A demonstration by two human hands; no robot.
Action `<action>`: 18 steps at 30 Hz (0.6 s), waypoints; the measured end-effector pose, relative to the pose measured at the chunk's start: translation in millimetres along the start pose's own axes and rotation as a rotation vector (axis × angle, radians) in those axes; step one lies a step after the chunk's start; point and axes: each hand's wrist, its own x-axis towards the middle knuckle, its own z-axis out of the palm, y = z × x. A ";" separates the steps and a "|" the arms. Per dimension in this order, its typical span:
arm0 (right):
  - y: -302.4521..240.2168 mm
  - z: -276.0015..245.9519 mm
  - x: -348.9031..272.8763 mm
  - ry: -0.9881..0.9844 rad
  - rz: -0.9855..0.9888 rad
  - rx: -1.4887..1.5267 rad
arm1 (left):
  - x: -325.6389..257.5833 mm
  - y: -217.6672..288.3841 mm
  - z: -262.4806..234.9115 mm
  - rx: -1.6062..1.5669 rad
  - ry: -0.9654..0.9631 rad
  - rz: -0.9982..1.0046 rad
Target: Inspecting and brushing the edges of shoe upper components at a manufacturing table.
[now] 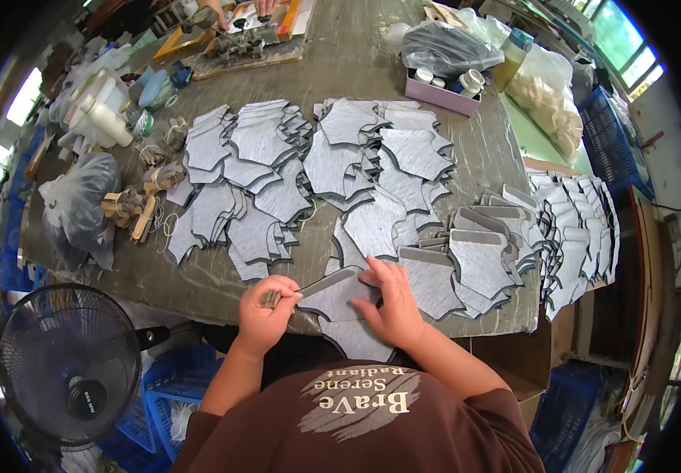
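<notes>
At the table's front edge lies a grey cut fabric piece [331,293] with a darker band along its upper edge. A second grey piece [356,337] hangs below it, toward my body. My left hand [264,314] is closed round a small grey-brown strip-like thing [271,299], whose exact kind I cannot make out; a thin dark tip sticks out from the fingers at the piece's left end. My right hand [394,303] rests on the piece's right side, fingers and thumb apart. Beside it are overlapping grey pieces [427,280] with dark bands.
Overlapping stacks of grey pieces [262,146] cover the middle table [348,47]; more lie on a right-hand stand [573,236]. Bundled sticks [143,217] and a plastic bag [80,205] are left, a purple box [443,91] far right. A fan [68,366] stands near left. Another person's hands [264,8] work far off.
</notes>
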 end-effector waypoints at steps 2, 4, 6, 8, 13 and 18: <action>3.4 -3.7 -3.8 0.046 0.050 0.046 | -1.1 5.2 5.4 -0.181 0.082 -0.088; 9.7 1.2 -13.7 0.242 0.243 0.252 | 1.8 4.7 14.4 -0.092 0.052 0.020; 11.8 -2.7 -10.1 0.428 0.338 0.700 | 6.2 5.9 19.4 0.123 -0.166 0.317; 15.3 -13.7 -6.6 0.442 0.340 0.819 | 1.7 10.9 30.0 0.380 -0.358 0.412; 19.0 -26.0 -20.2 0.548 0.321 0.765 | -2.1 0.9 41.3 0.606 -0.515 0.400; 15.6 -12.4 -23.1 0.558 0.260 0.531 | 3.2 23.2 40.6 0.041 -0.502 -0.106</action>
